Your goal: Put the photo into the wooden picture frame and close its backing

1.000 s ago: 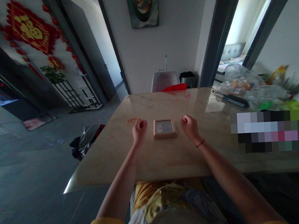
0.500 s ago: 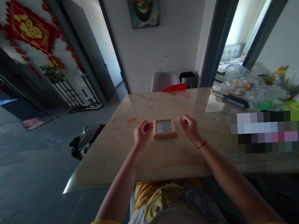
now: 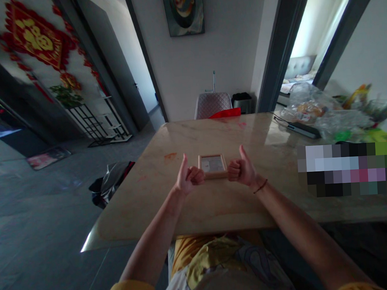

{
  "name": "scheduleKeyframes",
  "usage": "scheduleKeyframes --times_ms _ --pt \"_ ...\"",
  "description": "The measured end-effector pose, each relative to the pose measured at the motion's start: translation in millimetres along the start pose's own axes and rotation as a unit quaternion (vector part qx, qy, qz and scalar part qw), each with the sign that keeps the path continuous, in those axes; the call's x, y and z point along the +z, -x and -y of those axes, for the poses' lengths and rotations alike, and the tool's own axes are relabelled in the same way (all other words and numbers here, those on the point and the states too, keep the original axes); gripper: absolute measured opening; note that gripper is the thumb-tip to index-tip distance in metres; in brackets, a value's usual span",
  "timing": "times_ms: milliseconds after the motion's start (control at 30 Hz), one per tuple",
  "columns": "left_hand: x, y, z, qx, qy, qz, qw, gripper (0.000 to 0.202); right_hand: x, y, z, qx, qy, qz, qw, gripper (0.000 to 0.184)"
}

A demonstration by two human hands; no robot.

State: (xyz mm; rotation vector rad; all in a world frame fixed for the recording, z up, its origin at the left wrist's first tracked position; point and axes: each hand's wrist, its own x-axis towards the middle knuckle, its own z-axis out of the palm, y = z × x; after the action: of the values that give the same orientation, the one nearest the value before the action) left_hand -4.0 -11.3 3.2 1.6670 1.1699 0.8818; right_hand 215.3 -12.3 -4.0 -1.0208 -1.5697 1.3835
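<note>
Light wood-coloured, the small picture frame (image 3: pixel 213 163) rests on the table (image 3: pixel 222 208) at the centre of my view. The left hand (image 3: pixel 189 176) and right hand (image 3: pixel 242 171) flank it, fingers curled in, thumbs raised, gripping nothing; I can't tell whether either touches it. From my end it looks whole, so I judge the handling done, with nothing evident left.

Quilted chair (image 3: pixel 213 104), leafy plant (image 3: pixel 66 96) — a bin (image 3: pixel 242 104), perhaps
</note>
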Motion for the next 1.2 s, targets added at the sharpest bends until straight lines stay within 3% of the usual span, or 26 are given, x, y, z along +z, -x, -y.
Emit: scheduleKeyframes --times_ms 100,167,300,467,533,600,667,733,800,867,933,1033,1200 --pt "-6.1 -1 1 -0.089 0.145 0.109 0.979 0.070 -5 1 -1 0.086 -0.121 0.085 0.985 0.066" --pt "-5.3 -5 4 -0.138 0.193 0.147 0.960 0.071 -2 -2 -7 0.133 -0.149 0.107 0.974 0.067" --pt "2.7 -12 10 -0.180 0.224 0.144 0.947 0.073 11 -13 -20 0.195 -0.163 0.131 0.958 0.065" --pt "4.7 -15 12 -0.172 0.236 0.132 0.947 0.072 14 -15 -20 0.185 -0.179 0.134 0.957 0.066" --pt "2.0 -16 13 -0.134 0.215 0.062 0.965 0.070 9 -16 -18 0.151 -0.173 0.098 0.968 0.066" --pt "-1.5 -19 17 -0.079 0.165 -0.075 0.980 0.067 2 -18 -18 0.095 -0.158 0.013 0.983 0.065" --pt "-4.8 -23 22 -0.034 0.082 -0.219 0.972 0.060 -7 -21 -21 0.051 -0.127 -0.103 0.985 0.065" --pt "-6.5 -27 28 -0.026 -0.016 -0.288 0.957 0.050 -16 -26 -27 0.054 -0.072 -0.211 0.973 0.060" --pt "-5.8 -29 32 -0.049 -0.113 -0.273 0.954 0.044 -21 -31 -35 0.080 0.000 -0.262 0.962 0.051" --pt "-2.7 -30 34 -0.077 -0.206 -0.222 0.950 0.041 -22 -35 -43 0.079 0.072 -0.266 0.958 0.042" --pt "1.7 -30 34 -0.086 -0.278 -0.175 0.941 0.042 -19 -37 -48 0.035 0.151 -0.256 0.954 0.037" --pt "8.6 -28 33 -0.070 -0.334 -0.131 0.931 0.042 -9 -38 -52 -0.020 0.271 -0.238 0.932 0.037" --pt "17.9 -21 29 -0.054 -0.391 -0.111 0.912 0.045 6 -39 -55 -0.028 0.383 -0.245 0.890 0.031"
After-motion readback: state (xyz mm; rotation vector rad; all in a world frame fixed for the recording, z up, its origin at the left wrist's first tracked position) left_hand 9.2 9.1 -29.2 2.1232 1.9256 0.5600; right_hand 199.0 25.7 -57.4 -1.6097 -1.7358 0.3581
